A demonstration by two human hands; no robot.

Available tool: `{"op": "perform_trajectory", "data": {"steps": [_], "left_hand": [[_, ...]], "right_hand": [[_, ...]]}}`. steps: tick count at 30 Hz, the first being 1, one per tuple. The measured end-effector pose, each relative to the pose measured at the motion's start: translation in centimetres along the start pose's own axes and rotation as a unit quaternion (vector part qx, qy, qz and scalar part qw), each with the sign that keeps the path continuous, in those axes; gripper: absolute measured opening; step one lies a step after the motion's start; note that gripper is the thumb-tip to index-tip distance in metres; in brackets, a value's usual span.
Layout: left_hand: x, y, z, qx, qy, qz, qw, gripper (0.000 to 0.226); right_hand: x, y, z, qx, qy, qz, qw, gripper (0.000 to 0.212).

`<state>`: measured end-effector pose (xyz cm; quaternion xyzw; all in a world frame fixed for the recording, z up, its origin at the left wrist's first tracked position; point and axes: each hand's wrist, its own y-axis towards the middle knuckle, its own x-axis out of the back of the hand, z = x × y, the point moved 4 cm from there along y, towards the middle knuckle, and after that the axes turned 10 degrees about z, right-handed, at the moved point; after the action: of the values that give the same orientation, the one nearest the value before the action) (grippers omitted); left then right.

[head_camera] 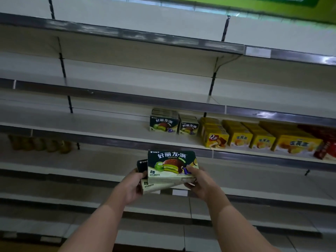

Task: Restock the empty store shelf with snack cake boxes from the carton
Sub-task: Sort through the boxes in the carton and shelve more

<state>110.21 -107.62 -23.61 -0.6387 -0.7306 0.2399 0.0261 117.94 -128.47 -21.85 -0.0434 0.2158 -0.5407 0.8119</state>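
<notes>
Item 1: front snack cake box (171,165), dark green with white lettering and a picture of a layered cake. It is being held upright, face toward the camera, in front of the shelving and below the stocked shelf (109,132). The right hand (197,184) is gripping its lower right corner, thumb lying across the printed face and fingers curling underneath.

Item 2: second snack cake box (143,176) of the same design, sitting behind and to the left of the first, tilted, mostly hidden. The left hand (133,188) is grasping it at its left edge, fingers wrapping round the side (whether this hand is also touching the front box cannot be told).

Item 3: two matching green boxes (163,124) already standing on the stocked shelf, side by side and touching, the left one appearing larger. Further boxes seem to be standing behind them.

Item 4: yellow boxes (254,137) filling the same shelf to the right of the green pair, in several rows running front to back.

Item 5: red package (325,150) at the far right end of that shelf, cut off by the frame edge.

Item 6: blurred yellowish packets (40,144) sitting on the shelf one level down, far left (contents unreadable).
</notes>
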Motion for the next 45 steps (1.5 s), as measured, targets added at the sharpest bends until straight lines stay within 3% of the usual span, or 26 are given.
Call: {"op": "perform_trajectory", "data": {"steps": [4, 7, 10, 15, 19, 24, 31, 38, 40, 45], "left_hand": [[1.7, 3.9, -2.0, -0.038, -0.02, -0.042, 0.998, 0.039], [2.0, 6.5, -4.6, -0.044, 0.003, -0.034, 0.998, 0.079], [1.8, 8.6, -7.2, -0.051, 0.047, -0.017, 0.997, 0.1], [3.4, 13.1, -11.1, -0.078, 0.101, -0.042, 0.991, 0.075], [2.7, 16.0, -13.2, -0.088, 0.07, -0.018, 0.994, 0.055], [2.6, 19.1, -14.1, -0.078, 0.094, -0.001, 0.993, 0.061], [2.4, 22.8, -15.0, -0.121, 0.165, -0.037, 0.978, 0.068], [2.3, 25.3, -15.1, -0.146, 0.224, -0.052, 0.962, 0.054], [2.7, 26.2, -14.8, -0.155, 0.26, -0.047, 0.952, 0.06], [4.2, 28.4, -15.6, -0.11, 0.421, -0.071, 0.898, 0.088]], "right_hand": [[-1.9, 4.3, 0.3, -0.021, -0.036, 0.018, 0.999, 0.025], [-3.1, 7.6, 1.0, -0.018, -0.047, 0.03, 0.998, 0.016], [-3.3, 11.0, 3.0, 0.009, -0.052, 0.038, 0.998, 0.024], [-3.6, 15.6, 7.6, 0.05, -0.139, 0.042, 0.988, 0.035], [-3.6, 18.2, 10.1, 0.077, -0.177, 0.042, 0.98, 0.039], [-3.1, 21.7, 10.1, 0.098, -0.221, -0.003, 0.97, 0.062], [-2.2, 27.0, 9.4, 0.111, -0.293, -0.073, 0.947, 0.072], [-0.9, 30.0, 8.3, 0.118, -0.38, -0.125, 0.909, 0.068], [-0.5, 30.4, 8.0, 0.103, -0.397, -0.128, 0.903, 0.063], [-0.4, 32.6, 8.4, 0.076, -0.337, -0.088, 0.934, 0.055]]}}
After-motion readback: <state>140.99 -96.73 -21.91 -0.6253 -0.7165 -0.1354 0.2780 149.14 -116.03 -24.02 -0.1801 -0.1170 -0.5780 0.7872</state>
